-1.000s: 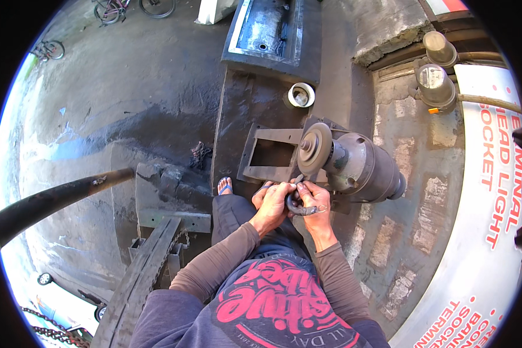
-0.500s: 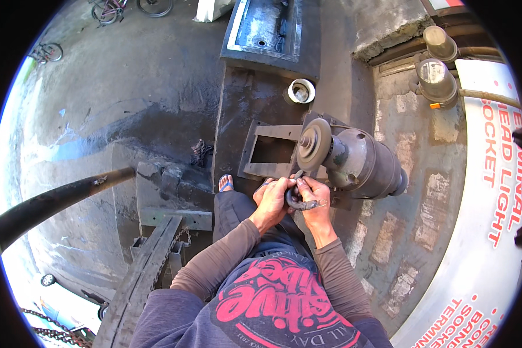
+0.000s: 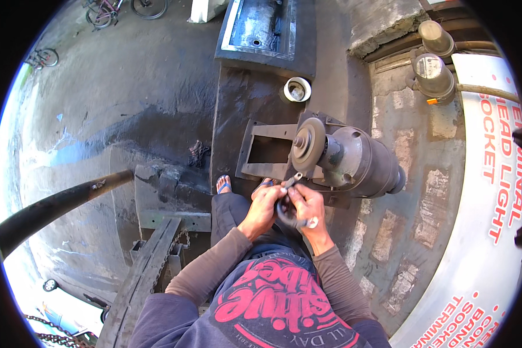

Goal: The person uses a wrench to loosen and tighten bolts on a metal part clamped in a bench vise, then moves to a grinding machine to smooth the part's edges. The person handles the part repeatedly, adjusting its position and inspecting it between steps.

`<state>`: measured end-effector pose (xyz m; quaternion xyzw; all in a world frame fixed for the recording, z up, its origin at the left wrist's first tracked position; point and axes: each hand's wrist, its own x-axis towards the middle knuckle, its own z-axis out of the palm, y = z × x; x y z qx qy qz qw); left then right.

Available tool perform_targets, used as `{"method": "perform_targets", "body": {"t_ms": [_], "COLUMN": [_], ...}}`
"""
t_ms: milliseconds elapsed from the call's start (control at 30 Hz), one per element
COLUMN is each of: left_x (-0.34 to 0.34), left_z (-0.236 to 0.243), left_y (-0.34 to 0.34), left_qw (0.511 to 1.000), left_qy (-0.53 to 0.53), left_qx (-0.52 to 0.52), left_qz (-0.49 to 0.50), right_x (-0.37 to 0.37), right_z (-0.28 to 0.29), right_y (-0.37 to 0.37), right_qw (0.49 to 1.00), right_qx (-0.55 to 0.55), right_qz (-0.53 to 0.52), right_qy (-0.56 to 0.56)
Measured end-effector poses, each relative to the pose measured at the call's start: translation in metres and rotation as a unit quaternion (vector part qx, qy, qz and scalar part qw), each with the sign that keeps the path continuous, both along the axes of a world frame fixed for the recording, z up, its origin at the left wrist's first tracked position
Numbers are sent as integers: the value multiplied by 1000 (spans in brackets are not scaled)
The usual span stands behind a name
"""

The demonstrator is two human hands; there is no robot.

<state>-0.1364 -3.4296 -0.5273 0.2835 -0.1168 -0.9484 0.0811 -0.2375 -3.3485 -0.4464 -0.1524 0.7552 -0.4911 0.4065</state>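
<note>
In front of my torso, both hands are closed on a short, thick black cable (image 3: pixel 288 220) bent into a curve. A metal ring lug (image 3: pixel 296 177) sticks up past my fingertips at one end. My left hand (image 3: pixel 261 212) pinches the cable just below that lug. My right hand (image 3: pixel 309 210) grips beside it, and the other end, with a round metal lug (image 3: pixel 312 222), lies against the back of this hand. Just beyond the upper lug stands a grinding wheel (image 3: pixel 311 142) on a large grey motor (image 3: pixel 362 161); the lug looks slightly apart from the wheel.
A metal frame (image 3: pixel 267 129) sits left of the wheel. Farther off are a white bucket (image 3: pixel 297 90) and a rectangular trough (image 3: pixel 222 45). A rusty pipe (image 3: pixel 64 200) and a chained steel beam (image 3: pixel 139 278) occupy the left. Meters (image 3: pixel 434 78) and a lettered sign (image 3: pixel 475 174) line the right.
The upper lug has turned more into view, and my hands have shifted slightly down, away from the wheel. The cable's lower end has swung so its round lug faces up.
</note>
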Motion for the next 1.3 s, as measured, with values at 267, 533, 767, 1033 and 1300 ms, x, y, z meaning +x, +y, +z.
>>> {"method": "perform_targets", "body": {"t_ms": [267, 533, 767, 1033, 1300], "left_x": [35, 25, 26, 44, 57], "left_z": [20, 58, 27, -19, 9], "left_y": [-30, -39, 4, 11, 0], "left_qw": [993, 955, 928, 957, 927], "left_qy": [-9, -116, -72, -108, -141], "left_qx": [-77, -234, -354, -246, -344], "left_qz": [-85, -141, -89, -112, -44], "right_x": [-15, -14, 6, 24, 15], "right_z": [-15, -5, 3, 19, 0], "right_y": [65, 65, 58, 13, 20], "right_qw": [892, 816, 964, 988, 990], "right_qx": [-138, -267, -101, 9, 48], "right_qz": [-194, -223, -105, -5, 134], "right_qy": [-384, -462, -223, -153, -15]}}
